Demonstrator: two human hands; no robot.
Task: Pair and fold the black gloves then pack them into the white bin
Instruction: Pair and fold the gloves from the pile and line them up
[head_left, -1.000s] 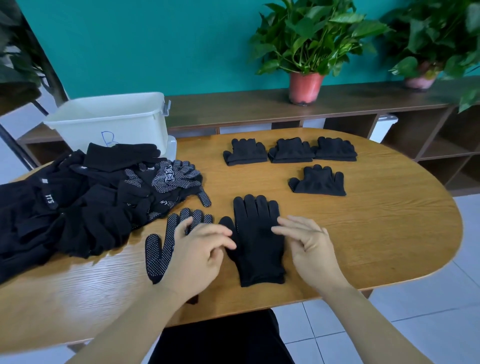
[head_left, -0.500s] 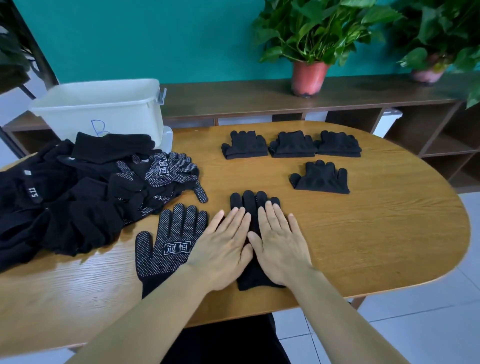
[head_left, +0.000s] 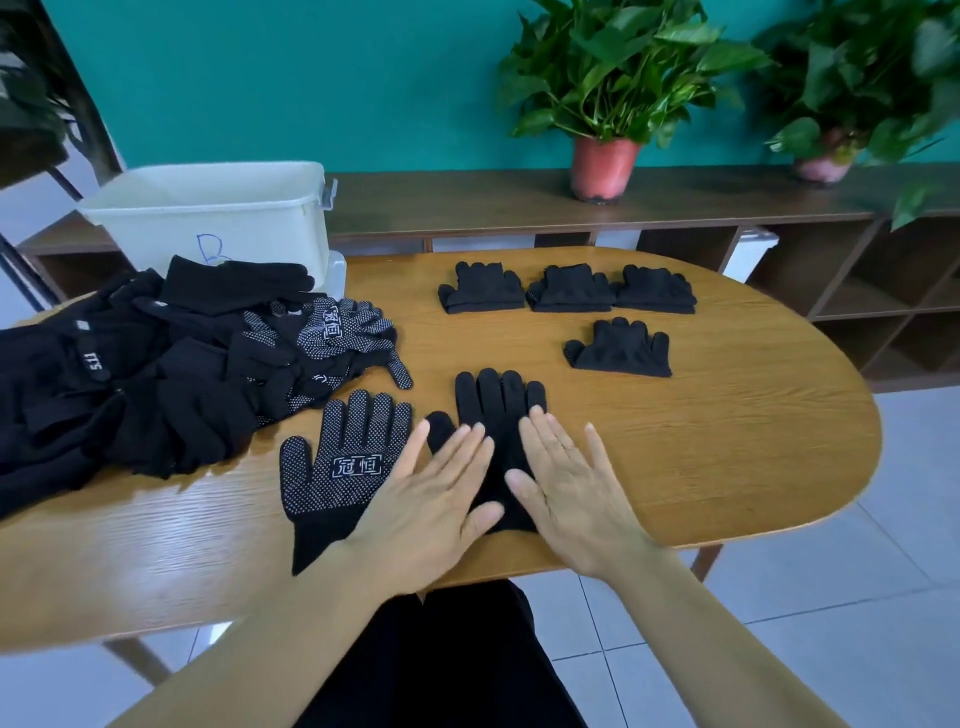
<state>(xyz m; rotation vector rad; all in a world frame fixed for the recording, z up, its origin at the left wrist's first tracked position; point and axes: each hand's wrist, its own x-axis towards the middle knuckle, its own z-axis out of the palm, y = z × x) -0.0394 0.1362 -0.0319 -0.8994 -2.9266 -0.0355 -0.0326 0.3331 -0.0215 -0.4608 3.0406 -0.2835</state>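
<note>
Flattening the plain black knit gloves (head_left: 493, 410), seemingly a stacked pair, before folding.

Head view: the left hand (head_left: 426, 499) and right hand (head_left: 576, 499) press palm-down, fingers straight and spread, grip released. The gloves lie on the wooden tabletop (head_left: 727, 441), right of the white plastic bin (head_left: 218, 218) and nearer the person. Next likely: fold cuff toward fingertips.

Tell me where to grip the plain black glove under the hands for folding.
Pinch the fingertip end of the plain black glove, coming from the far side, I'd say. It lies flat, fingers pointing away, and the left hand and right hand cover its cuff half, so the fingertips are the free end.
</note>
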